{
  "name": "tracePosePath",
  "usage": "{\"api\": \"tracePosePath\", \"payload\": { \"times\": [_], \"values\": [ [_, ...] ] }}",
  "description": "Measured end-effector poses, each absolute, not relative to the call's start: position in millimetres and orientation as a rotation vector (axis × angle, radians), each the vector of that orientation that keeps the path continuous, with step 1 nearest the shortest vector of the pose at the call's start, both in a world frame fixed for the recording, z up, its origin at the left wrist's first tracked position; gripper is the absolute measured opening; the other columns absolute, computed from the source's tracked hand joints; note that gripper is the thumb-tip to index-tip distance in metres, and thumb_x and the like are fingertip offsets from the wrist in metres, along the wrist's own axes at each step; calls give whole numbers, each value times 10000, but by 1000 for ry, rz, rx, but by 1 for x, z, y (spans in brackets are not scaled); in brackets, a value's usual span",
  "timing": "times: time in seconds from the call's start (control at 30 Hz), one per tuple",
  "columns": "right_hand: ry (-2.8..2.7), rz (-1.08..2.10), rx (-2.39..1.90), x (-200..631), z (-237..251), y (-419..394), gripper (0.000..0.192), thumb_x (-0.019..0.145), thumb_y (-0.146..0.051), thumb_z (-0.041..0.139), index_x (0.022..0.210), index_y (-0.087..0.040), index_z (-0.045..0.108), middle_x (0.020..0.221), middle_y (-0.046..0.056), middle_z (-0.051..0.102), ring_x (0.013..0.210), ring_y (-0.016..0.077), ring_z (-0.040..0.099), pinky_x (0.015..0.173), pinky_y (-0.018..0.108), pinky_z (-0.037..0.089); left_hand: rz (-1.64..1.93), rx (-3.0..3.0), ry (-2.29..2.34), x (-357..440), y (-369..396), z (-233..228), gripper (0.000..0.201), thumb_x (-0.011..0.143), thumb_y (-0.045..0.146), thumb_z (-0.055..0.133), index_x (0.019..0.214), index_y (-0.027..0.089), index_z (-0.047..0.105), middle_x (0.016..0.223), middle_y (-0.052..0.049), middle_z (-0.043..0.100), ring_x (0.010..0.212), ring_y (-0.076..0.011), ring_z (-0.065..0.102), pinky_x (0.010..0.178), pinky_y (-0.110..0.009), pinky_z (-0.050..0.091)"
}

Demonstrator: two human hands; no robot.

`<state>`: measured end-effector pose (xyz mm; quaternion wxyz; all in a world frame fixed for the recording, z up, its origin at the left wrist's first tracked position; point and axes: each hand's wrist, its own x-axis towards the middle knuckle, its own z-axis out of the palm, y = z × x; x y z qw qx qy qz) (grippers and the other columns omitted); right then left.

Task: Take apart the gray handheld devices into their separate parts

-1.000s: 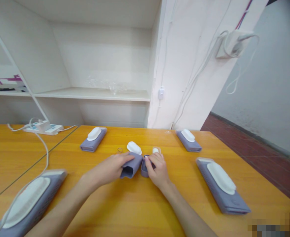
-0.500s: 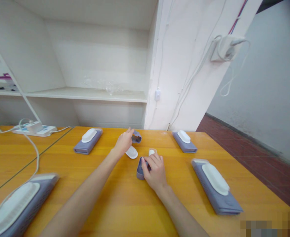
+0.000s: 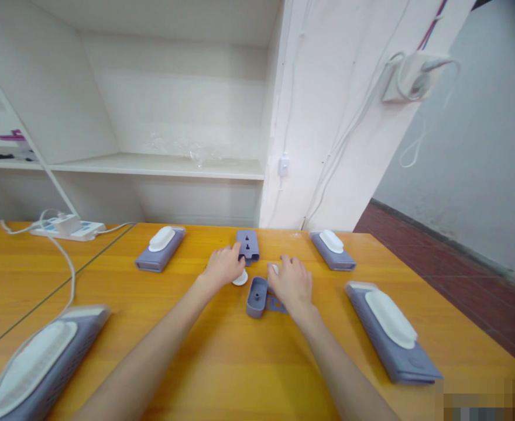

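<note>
My left hand (image 3: 225,266) has its fingers bent against the left edge of a purple toothbrush-holder-like body with keyhole slots (image 3: 247,242), gripping it by that side. Just below the thumb lies a white oval piece (image 3: 240,278), partly covered by the hand. My right hand (image 3: 291,283) is curled over a small white piece (image 3: 275,269) between thumb and forefinger, mostly hidden. Left of that hand stands a purple oval cup (image 3: 257,297), its hollow facing up with a peg inside. A flat purple plate with cut-outs (image 3: 276,304) shows partly under the right wrist.
Packed purple units with white oval tops lie around: back left (image 3: 160,250), back right (image 3: 333,250), right (image 3: 391,333) and front left (image 3: 42,362). A power strip (image 3: 71,228) with a cable sits at the left. Shelving (image 3: 161,166) stands behind the wooden table (image 3: 213,362).
The right hand has let go of the oval cup and moved right to the white piece. The left hand has turned the purple body so its slotted face shows. The view shifted slightly.
</note>
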<state>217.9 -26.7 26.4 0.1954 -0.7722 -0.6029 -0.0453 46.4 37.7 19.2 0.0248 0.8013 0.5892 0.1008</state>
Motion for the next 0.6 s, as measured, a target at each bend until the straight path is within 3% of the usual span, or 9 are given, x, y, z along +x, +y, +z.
{"api": "tracePosePath", "payload": {
  "times": [0.1, 0.2, 0.4, 0.6],
  "values": [
    [-1773, 119, -2258, 229, 30, -11, 458, 824, -512, 488, 1089, -154, 597, 973, 162, 659, 946, 301, 616, 723, 373, 428, 216, 2473, 1749, 43, 26, 22, 715, 769, 618, 502, 1335, 196, 388, 1218, -184, 573, 1090, -342, 573, 902, -424, 418],
    [-1829, 218, -2258, 232, 29, -2, 443, 788, -442, 542, 1132, -164, 579, 943, 150, 679, 924, 289, 640, 693, 347, 445, 141, 2461, 1740, 45, 17, 21, 876, 650, 588, 634, 1371, 192, 332, 1244, -200, 542, 1100, -370, 556, 900, -438, 407],
    [-1911, 220, -2203, 232, 27, 0, 439, 802, -293, 539, 1220, -161, 512, 967, 143, 679, 914, 261, 651, 682, 316, 452, 290, 2349, 1958, 49, 14, 22, 561, 693, 490, 594, 1122, 135, 521, 1063, -185, 629, 1032, -352, 588, 897, -439, 388],
    [-1976, 214, -2223, 245, 32, -8, 239, 784, -322, 608, 985, -195, 636, 881, 116, 679, 843, 252, 657, 685, 314, 444, 563, 2131, 2142, 37, 40, 48, 640, 729, 629, 501, 1137, 137, 515, 1084, -178, 621, 1012, -316, 596, 797, -358, 436]
  ]
}}
